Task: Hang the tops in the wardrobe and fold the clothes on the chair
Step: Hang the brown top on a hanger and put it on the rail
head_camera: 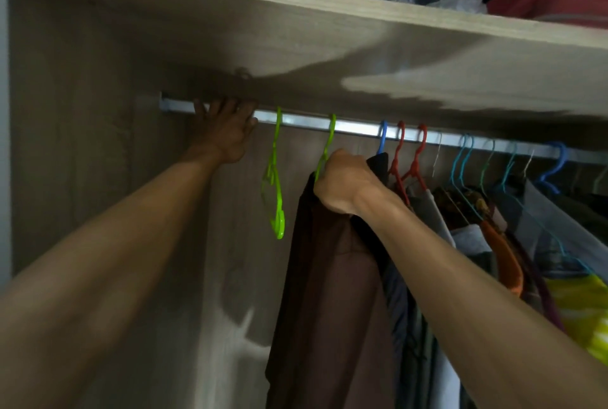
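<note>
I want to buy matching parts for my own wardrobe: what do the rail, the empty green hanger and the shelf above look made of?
Rail: likely metal, silvery and satin, catching a bright glint. Empty green hanger: plastic by its look, glossy, slightly translucent lime. Shelf: pale wood-grain board, matte, probably laminate rather than solid wood, though that cannot be settled here.

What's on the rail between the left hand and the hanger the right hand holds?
One empty green hanger hangs on the rail between left hand and right hand; head view.

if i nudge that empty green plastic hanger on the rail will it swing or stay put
The empty lime-green plastic hanger would probably swing easily: it hangs from the metal rail by its hook alone and carries no garment. It looks thin, so likely light, and may slide along.
</note>
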The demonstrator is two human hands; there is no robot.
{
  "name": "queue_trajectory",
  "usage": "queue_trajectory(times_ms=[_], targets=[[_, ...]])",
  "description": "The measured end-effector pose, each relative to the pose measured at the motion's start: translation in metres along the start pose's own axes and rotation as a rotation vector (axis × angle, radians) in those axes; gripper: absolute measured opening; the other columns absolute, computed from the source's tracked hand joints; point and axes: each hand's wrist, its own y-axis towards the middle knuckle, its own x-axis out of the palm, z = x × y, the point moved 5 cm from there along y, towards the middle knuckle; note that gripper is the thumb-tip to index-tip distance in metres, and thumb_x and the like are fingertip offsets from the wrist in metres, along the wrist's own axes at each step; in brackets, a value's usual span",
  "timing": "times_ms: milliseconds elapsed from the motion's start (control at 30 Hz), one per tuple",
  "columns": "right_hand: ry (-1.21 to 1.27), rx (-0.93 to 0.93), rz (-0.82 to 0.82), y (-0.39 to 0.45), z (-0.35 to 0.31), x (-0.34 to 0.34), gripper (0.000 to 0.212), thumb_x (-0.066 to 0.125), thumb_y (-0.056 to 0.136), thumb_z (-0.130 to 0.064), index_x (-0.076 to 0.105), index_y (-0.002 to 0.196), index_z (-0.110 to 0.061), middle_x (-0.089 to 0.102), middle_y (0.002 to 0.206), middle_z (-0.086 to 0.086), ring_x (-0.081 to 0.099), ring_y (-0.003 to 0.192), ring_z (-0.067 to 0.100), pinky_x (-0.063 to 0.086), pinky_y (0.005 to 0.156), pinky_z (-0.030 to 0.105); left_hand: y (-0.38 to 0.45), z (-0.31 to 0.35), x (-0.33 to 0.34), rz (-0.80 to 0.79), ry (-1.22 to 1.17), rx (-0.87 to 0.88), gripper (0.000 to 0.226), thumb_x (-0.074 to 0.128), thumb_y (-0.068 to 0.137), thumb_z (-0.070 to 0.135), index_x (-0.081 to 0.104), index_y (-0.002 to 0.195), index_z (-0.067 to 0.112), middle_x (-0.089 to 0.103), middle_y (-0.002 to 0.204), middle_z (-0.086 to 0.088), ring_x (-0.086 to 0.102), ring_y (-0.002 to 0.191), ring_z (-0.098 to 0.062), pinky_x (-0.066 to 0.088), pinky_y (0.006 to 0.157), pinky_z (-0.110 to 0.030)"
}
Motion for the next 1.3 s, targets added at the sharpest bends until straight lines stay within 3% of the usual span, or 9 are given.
queue_trajectory(times_ms=[67,167,267,433,533,667,900,1133,1300], targets=[[0.014,0.014,-0.010,-0.005,-0.002,-0.003,0.015,0.058,0.094,-0.013,0.047,0.101,-0.009,0.055,0.121,0.017,0.060,0.079,0.023,0.052,0.058,0.026,0.000,0.000,-0.001,-0.018,-0.006,-0.005,0.044,0.031,0.106,0.039,0.040,0.146,0.026,0.041,0.148,-0.009,0.031,0.139,-0.035,0.008,0.116,-0.067],[-0.101,-0.013,0.115,-0.003,-0.010,-0.012,0.030,0.062,0.092,-0.020,0.054,0.119,-0.013,0.053,0.130,0.013,0.057,0.114,0.034,0.051,0.085,0.037,0.001,-0.001,-0.003,-0.031,-0.013,-0.015,0.043,0.032,0.105,0.038,0.042,0.144,0.025,0.042,0.146,-0.010,0.032,0.138,-0.036,0.009,0.116,-0.067],[0.070,-0.070,0.193,0.006,-0.028,-0.014,0.034,0.059,0.092,-0.029,0.060,0.117,-0.005,0.058,0.128,0.017,0.057,0.118,0.036,0.044,0.081,0.029,0.002,0.001,-0.003,-0.036,-0.018,-0.012,0.043,0.033,0.105,0.039,0.042,0.146,0.027,0.043,0.146,-0.010,0.034,0.137,-0.036,0.010,0.116,-0.067],[0.238,-0.083,0.038,0.009,-0.058,0.010,0.051,0.056,0.098,-0.035,0.054,0.134,0.000,0.052,0.143,0.017,0.050,0.132,0.032,0.044,0.099,0.027,0.002,0.001,-0.005,-0.062,-0.042,-0.015,0.047,0.032,0.105,0.039,0.035,0.151,0.029,0.039,0.150,-0.010,0.032,0.140,-0.036,0.012,0.116,-0.066],[0.222,-0.056,-0.040,0.012,-0.058,0.031,0.045,0.060,0.096,-0.024,0.054,0.133,0.001,0.054,0.141,0.017,0.054,0.129,0.031,0.046,0.098,0.027,0.002,-0.001,-0.006,-0.101,-0.043,-0.012,0.048,0.031,0.105,0.038,0.032,0.152,0.029,0.037,0.152,-0.009,0.029,0.141,-0.035,0.012,0.116,-0.066],[0.200,-0.029,-0.049,0.020,-0.058,0.044,0.019,0.069,0.084,-0.003,0.063,0.101,0.003,0.070,0.116,0.021,0.068,0.109,0.032,0.058,0.087,0.035,0.001,-0.002,-0.006,-0.114,-0.052,-0.010,0.049,0.034,0.105,0.036,0.031,0.153,0.032,0.034,0.154,-0.007,0.026,0.143,-0.033,0.009,0.117,-0.064],[0.247,-0.057,0.107,0.022,-0.057,0.016,0.033,0.058,0.094,-0.012,0.061,0.123,0.004,0.060,0.134,0.019,0.055,0.128,0.034,0.044,0.099,0.030,0.000,-0.002,-0.005,-0.068,-0.047,0.006,0.050,0.041,0.103,0.032,0.034,0.152,0.029,0.038,0.150,-0.009,0.028,0.141,-0.032,0.009,0.116,-0.066],[0.475,-0.069,0.075,0.009,-0.046,0.013,0.030,0.051,0.080,-0.025,0.064,0.095,-0.002,0.067,0.085,0.024,0.068,0.069,0.036,0.050,0.053,0.030,-0.005,-0.001,-0.006,-0.127,-0.070,-0.016,0.052,0.037,0.105,0.035,0.027,0.155,0.030,0.027,0.160,-0.007,0.019,0.148,-0.032,0.007,0.117,-0.063],[0.561,-0.105,0.021,-0.019,-0.031,-0.001,0.033,0.051,0.096,-0.017,0.064,0.117,0.004,0.055,0.063,0.012,0.055,0.046,0.026,0.040,0.039,0.025,-0.031,0.017,-0.032,-0.127,-0.228,0.014,0.047,0.034,0.108,0.026,0.035,0.153,0.013,0.028,0.161,-0.017,0.018,0.150,-0.032,0.010,0.120,-0.034]])
